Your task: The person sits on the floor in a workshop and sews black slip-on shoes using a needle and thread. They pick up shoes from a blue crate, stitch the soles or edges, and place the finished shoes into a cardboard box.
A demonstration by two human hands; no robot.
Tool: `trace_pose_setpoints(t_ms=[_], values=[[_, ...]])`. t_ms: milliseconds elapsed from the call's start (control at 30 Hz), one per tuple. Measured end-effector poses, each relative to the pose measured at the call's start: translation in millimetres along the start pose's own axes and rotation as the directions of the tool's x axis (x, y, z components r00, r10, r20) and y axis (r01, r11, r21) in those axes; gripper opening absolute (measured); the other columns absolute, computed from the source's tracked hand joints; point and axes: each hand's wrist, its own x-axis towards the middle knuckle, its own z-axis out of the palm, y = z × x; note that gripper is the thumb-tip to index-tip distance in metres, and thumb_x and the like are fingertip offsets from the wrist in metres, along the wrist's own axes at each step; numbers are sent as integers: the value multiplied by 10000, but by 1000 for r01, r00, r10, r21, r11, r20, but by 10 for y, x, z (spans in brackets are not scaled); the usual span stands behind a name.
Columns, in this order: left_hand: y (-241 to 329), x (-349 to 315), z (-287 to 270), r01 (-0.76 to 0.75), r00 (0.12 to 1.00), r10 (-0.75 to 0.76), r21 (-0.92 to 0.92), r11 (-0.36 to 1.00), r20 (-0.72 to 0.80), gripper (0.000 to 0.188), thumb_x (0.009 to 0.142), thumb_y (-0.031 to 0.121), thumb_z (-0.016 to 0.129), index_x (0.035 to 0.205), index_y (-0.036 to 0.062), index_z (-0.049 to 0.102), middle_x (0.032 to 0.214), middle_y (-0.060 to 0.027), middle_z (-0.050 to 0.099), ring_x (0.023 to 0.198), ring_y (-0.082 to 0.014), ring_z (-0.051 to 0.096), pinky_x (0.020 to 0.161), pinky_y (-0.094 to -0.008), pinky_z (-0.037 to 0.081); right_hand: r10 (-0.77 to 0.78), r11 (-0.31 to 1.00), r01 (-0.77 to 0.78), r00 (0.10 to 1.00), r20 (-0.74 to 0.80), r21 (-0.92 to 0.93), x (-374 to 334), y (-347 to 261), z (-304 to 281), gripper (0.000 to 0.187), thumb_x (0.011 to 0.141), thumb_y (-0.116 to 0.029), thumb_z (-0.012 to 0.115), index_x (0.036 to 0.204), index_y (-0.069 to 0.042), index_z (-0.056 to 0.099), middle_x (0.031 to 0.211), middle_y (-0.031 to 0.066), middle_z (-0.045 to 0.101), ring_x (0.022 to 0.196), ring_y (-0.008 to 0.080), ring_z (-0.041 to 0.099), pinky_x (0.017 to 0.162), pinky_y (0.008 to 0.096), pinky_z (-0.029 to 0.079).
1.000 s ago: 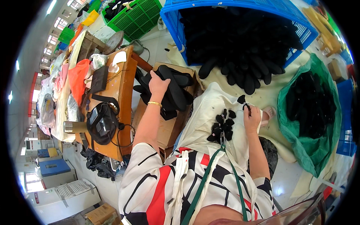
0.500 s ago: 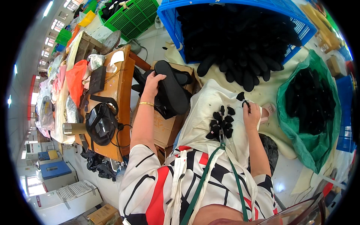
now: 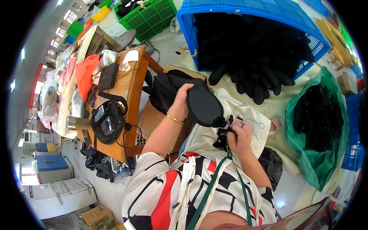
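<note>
Head view: in the grip of the left hand [image 3: 181,104], a black, flat, sole-shaped piece [image 3: 205,103], held over the lap with thumb on the near side and most fingers hidden; lower end turned toward the right hand [image 3: 241,140], probably to bring that end within reach. Right fingers bent and blurred, just beside that end; cannot tell whether holding anything. Near them, small black fabric pieces [image 3: 220,141] on cream cloth [image 3: 251,115] across the lap, likely placed for short reach. At left, more black pieces [image 3: 163,90] over a brown cardboard box [image 3: 151,124], apparently at easy reach. Ahead, a blue lattice plastic crate [image 3: 264,8], opening lapward, presumably for access; at right, an open green woven sack [image 3: 297,142], black pieces inside.
</note>
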Motion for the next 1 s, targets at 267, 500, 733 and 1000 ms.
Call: trace_pose_setpoints(t_ms=[267,500,733,1000], values=[[-625,42,29,51,998,-50,-22,998,45,260,887,237,507,927,17,639,864,-103,706,748,-225,691,724,-340,583,-195,980,192,980,44,55,80,-122,-90,243,789,-9,627,1025,-24,568,958,128,601,873,338,626,853,489,543],[-752,-56,153,76,997,-76,0,997,23,226,874,197,528,918,1,632,827,-113,689,732,-228,687,706,-350,585,-261,961,255,964,-46,-104,339,-225,-208,276,740,-28,715,989,-52,599,937,84,603,875,293,641,871,490,559],[-857,-318,325,192,965,-143,-219,957,220,394,918,429,594,975,42,639,923,-85,689,865,-207,680,790,-355,571,-67,966,41,993,-95,-256,134,-87,-262,243,764,-26,650,987,-33,555,843,170,602,723,352,565,672,403,478],[-1353,-437,249,-659,750,450,486,574,485,425,875,415,660,1048,29,619,1005,-108,658,975,-260,606,882,-370,459,421,894,-437,740,-525,102,126,162,-232,183,979,-94,564,1099,39,526,867,68,574,745,122,543,689,250,473]])
